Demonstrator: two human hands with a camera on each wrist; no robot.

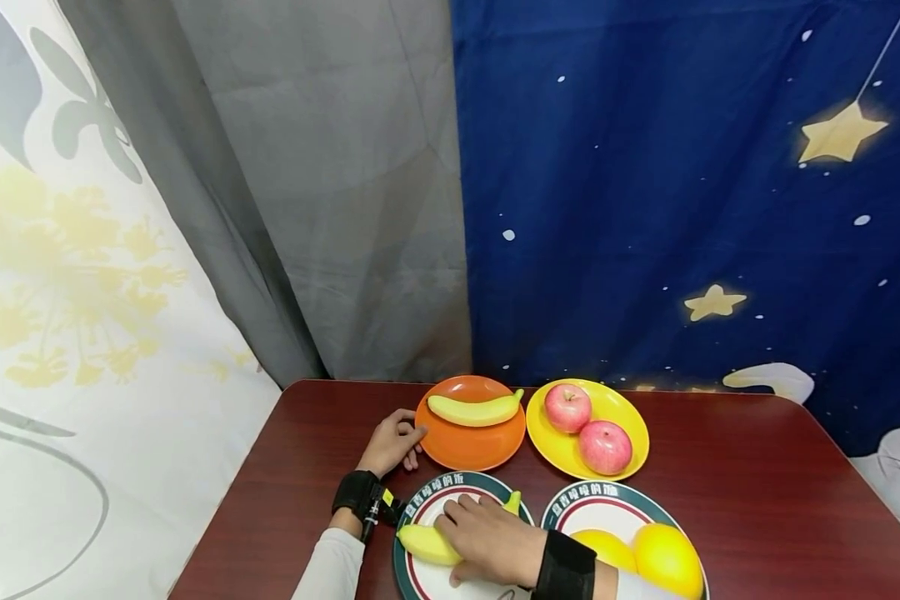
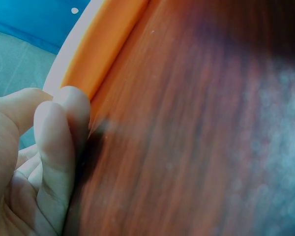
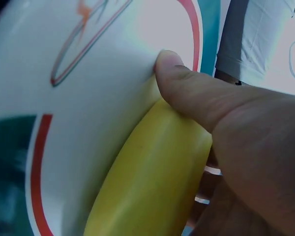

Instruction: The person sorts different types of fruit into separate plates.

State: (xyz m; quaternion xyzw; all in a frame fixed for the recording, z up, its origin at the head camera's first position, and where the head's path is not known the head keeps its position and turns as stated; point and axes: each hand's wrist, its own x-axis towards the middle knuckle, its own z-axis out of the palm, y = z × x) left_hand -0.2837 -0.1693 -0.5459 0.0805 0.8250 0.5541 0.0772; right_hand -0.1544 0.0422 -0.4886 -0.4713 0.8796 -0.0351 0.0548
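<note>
My left hand [image 1: 392,443] is at the left side of an orange plate [image 1: 461,454], pinching its rim between thumb and finger; in the left wrist view the fingertips [image 2: 54,125] meet at the plate's edge. A yellow banana [image 1: 476,412] lies on that plate. Nearer to me, my right hand [image 1: 495,542] holds a second banana [image 1: 424,545] over a white plate with a green rim [image 1: 407,575]. The right wrist view has the thumb [image 3: 187,88] along one side of this banana [image 3: 147,172], fingers on the far side, partly hidden.
A yellow plate [image 1: 547,450] with two pink apples [image 1: 605,447] stands right of the orange one. In front of it, another green-rimmed plate [image 1: 630,497] bears two round yellow-orange fruits [image 1: 667,560], partly behind my right forearm. Curtains [image 1: 375,208] hang behind the dark red table [image 1: 757,483].
</note>
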